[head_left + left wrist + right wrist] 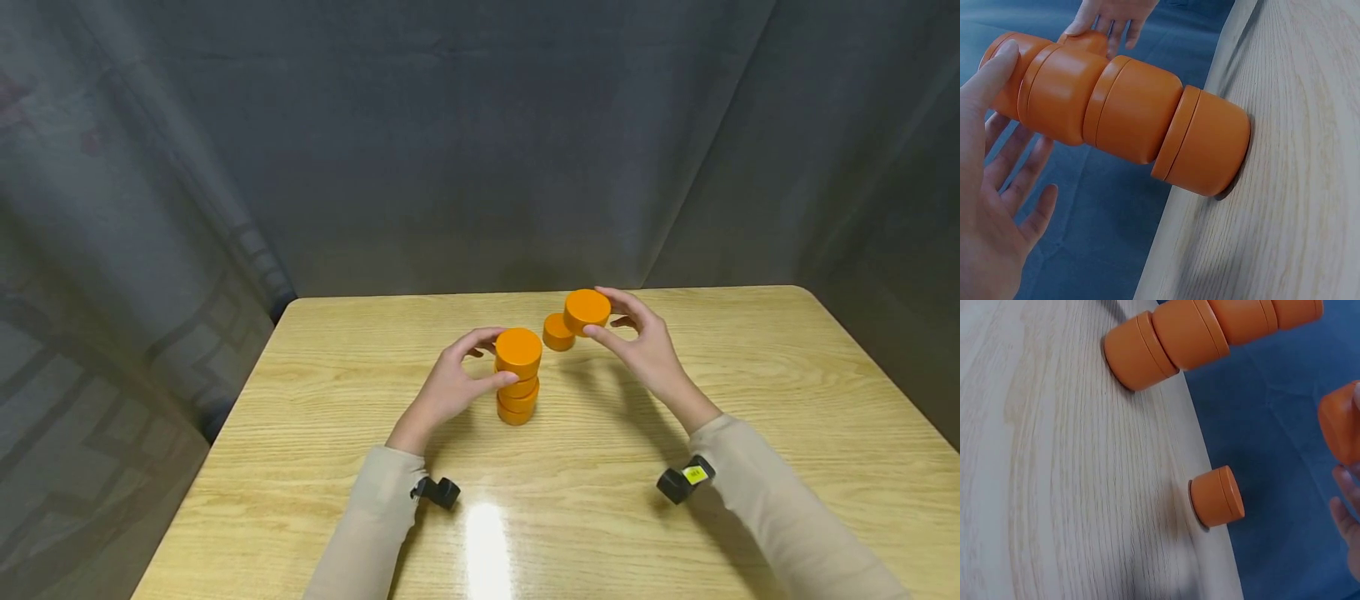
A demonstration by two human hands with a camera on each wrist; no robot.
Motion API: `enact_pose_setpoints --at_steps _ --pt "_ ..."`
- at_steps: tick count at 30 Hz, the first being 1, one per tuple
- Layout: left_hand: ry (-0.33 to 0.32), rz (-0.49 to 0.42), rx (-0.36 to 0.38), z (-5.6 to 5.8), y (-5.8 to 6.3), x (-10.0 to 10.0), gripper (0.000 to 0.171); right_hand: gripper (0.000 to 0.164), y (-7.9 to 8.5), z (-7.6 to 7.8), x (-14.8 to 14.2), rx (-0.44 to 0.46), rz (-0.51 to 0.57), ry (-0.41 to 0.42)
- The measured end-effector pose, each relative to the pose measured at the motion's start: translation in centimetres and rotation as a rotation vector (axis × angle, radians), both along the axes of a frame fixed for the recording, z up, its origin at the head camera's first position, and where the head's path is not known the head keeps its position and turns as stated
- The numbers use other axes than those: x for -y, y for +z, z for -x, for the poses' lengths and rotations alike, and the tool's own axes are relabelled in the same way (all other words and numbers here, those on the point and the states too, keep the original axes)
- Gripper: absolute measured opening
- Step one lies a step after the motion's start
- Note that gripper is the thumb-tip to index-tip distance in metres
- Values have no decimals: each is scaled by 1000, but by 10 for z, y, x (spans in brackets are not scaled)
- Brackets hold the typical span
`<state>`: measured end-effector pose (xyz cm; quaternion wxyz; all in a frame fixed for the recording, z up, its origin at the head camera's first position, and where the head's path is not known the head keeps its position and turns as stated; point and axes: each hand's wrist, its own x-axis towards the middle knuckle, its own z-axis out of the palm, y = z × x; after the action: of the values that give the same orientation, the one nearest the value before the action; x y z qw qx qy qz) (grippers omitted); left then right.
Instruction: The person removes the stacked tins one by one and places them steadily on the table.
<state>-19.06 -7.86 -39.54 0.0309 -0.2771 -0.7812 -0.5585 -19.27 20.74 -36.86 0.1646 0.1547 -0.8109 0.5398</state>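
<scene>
Stack (525, 388) upright, long axis vertical; jar (587, 310) in right grip (642, 340) apparently upright.

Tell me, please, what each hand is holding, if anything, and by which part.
The right hand holds a lidded orange jar by its side; the left hand grips the top jar of the stack, also by its side.

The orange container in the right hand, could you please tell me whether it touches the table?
No, the right wrist view shows the right hand holding the orange container away from the table.
</scene>
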Motion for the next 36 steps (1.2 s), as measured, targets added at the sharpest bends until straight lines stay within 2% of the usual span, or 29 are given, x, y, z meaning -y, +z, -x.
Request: enact_pose_setpoints --at_steps 10,15,20,23,29,36 --pt "5 12 22 -3 3 0 58 56 -2 5 -5 42 -32 -18" --pt "2 9 27 -3 3 0 57 53 14 -3 1 58 -46 -11" --pt "2 7 35 -4 3 0 57 52 20 -5 2 61 -73 -8" --pt "1 1 36 -4 3 0 56 54 10 3 -2 78 -78 -15" --pt "4 0 34 -4 4 0 56 57 -20 28 -18 91 -78 -29" --pt "3 2 23 -3 3 1 58 56 -26 36 -27 77 -103 -33"
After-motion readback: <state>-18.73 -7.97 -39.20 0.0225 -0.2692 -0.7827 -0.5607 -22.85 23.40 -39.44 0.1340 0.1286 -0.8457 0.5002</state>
